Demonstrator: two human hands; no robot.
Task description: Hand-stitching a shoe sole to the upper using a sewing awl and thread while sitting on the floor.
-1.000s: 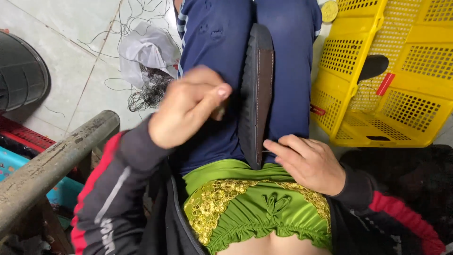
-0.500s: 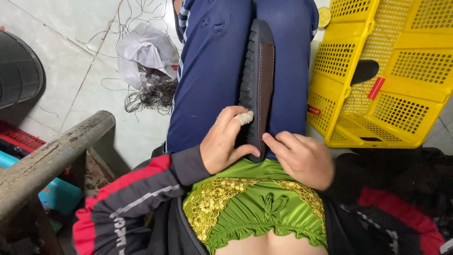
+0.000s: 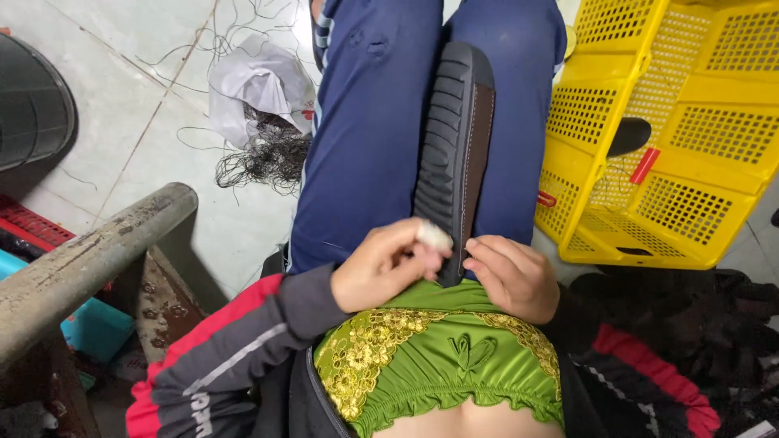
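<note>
A: Entry, position of the black shoe sole [image 3: 454, 154]?

B: Lying lengthwise on the lap, along the gap between the blue trouser legs [image 3: 365, 130]. Ribbed tread up, brown side strip turned to the right. Near end just short of the green gold-embroidered garment [image 3: 438, 365].

A: Left hand [image 3: 385, 264]?

B: At the sole's near end, left of it. Fingers bunched tight, one tip in a white wrapping [image 3: 434, 235] pressed to the tread. Pinching the edge or only pressing on it: cannot tell.

A: Right hand [image 3: 511, 276]?

B: Right of the same end, fingers curled loosely, tips touching the brown strip. Real grasp or mere steadying: cannot tell, underside hidden.

A: Step in hand, as a judgement?

B: Probably close work on the near end of the sole, both hands meeting there; nothing lifted.

A: Requirement for any further move?

B: Likely a firm hold from the right side to stop the sole sliding down the lap, and care with the wrapped fingertip against the ribs.

A: Surroundings?

B: Yellow perforated crate [image 3: 673, 138] right of the sole. White plastic bag [image 3: 260, 81] and tangle of black thread [image 3: 268, 154] on the floor left of it. Worn metal bar [image 3: 89, 259] further left.
</note>
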